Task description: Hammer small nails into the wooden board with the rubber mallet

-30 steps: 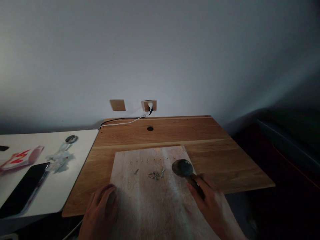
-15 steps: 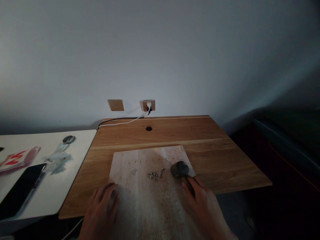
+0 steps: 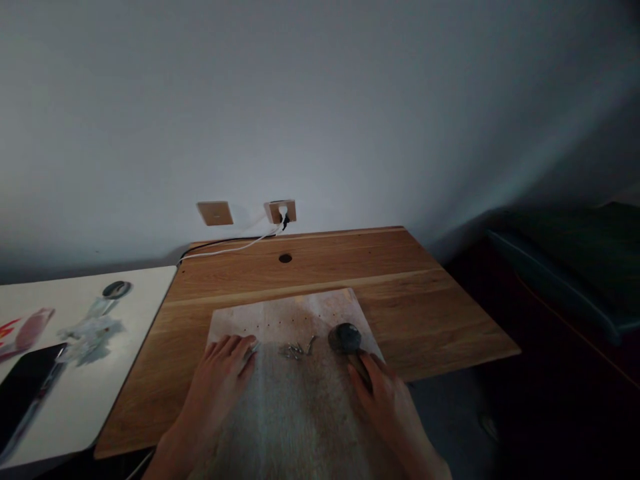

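Holds one mallet (image 3: 345, 339) by its handle in right grip (image 3: 387, 393), over the board's (image 3: 290, 413) right side, long axis slanting, head pointing away-left; reaches one screw (image 3: 255, 347) with left grip (image 3: 223, 367), cannot tell whether pinched.

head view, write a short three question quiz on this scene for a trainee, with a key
1. What does the right hand hold?
2. True or false: a cluster of small metal pieces lies on the pale board.
3. The dark-screened device lies on: (a) the wooden table, (b) the white table, (c) the pale board.

Key: 1. a mallet-like tool; 2. true; 3. b
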`<state>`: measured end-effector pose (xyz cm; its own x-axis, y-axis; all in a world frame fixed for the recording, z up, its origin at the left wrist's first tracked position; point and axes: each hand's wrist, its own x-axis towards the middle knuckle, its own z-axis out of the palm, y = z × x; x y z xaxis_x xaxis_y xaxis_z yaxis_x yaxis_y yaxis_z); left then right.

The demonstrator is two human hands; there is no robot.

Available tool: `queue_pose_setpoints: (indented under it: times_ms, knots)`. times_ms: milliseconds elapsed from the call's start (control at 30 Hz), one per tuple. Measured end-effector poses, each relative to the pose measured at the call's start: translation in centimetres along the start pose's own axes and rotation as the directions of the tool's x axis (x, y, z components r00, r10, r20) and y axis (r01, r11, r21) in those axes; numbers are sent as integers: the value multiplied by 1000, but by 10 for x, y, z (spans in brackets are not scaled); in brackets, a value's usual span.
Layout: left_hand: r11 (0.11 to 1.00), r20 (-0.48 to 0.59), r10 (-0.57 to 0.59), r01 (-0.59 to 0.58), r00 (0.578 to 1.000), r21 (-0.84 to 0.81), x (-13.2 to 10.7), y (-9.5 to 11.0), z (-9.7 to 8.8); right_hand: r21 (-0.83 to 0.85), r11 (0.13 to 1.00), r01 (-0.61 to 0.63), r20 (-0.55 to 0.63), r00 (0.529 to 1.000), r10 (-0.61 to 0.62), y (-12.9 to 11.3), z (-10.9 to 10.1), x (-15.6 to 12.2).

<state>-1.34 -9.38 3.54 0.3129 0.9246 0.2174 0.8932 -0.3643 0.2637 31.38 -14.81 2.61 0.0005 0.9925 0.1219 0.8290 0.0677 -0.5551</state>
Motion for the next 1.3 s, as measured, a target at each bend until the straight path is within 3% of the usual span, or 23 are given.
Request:
queue_pose_setpoints:
  times_ms: [233,433,700,967,1167,1300]
  knots:
    - [1000,12,-11,11,1000,19,2,-6,9,-13,1000,-9,30,999,9,-3,-3,0]
    - [999,-46,48,-49,998,-22,11,7,9,9,1000,0,20,1000,0,-4,-4,1]
    - [975,-87,195,-202,977,-87,42,48,10,-1,1000,21,27,999,-21,-8,-6,-1]
    - [919,-3,218,-206,976,-336,77,69,21,-64,998,30,29,999,-28,-11,-6,-7]
    - [852,35,226,-180,973,-491,121,79,41,-103,993,50,-41,998,-55,-3,-1,-21]
    - [792,-35,246,-222,969,-568,141,87,62,-153,987,59,-109,991,-76,7,7,-32]
